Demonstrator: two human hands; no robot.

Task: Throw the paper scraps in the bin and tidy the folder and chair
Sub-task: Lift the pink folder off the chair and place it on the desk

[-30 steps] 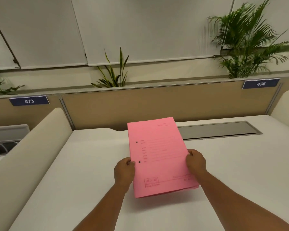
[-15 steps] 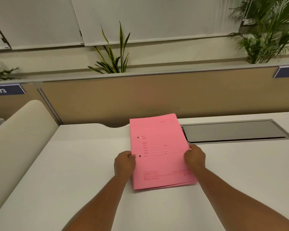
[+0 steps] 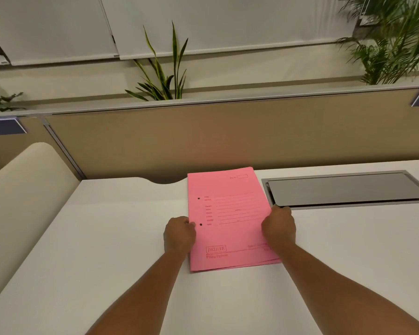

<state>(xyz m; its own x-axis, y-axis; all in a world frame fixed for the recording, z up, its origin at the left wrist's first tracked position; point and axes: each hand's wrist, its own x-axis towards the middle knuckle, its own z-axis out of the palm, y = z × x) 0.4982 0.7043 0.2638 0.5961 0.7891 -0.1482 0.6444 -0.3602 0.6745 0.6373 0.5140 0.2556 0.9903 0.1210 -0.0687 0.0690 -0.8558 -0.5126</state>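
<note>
A pink folder [image 3: 230, 213] lies flat on the white desk [image 3: 107, 250], its far edge close to the beige partition. My left hand [image 3: 179, 234] grips the folder's left edge near the punched holes. On the right edge, my right hand [image 3: 279, 227] holds it with fingers curled over the side. Both forearms reach in from the bottom of the view. No paper scraps, bin or chair are in view.
A grey metal cable hatch [image 3: 344, 189] is set into the desk just right of the folder. The beige partition [image 3: 228, 134] closes the back; a cream side divider [image 3: 22, 201] bounds the left. Plants [image 3: 165, 76] stand behind the partition.
The folder was tilted up above the desk a second ago; it has come down and forward and now lies flat near the partition. Both hands stayed on its edges.
</note>
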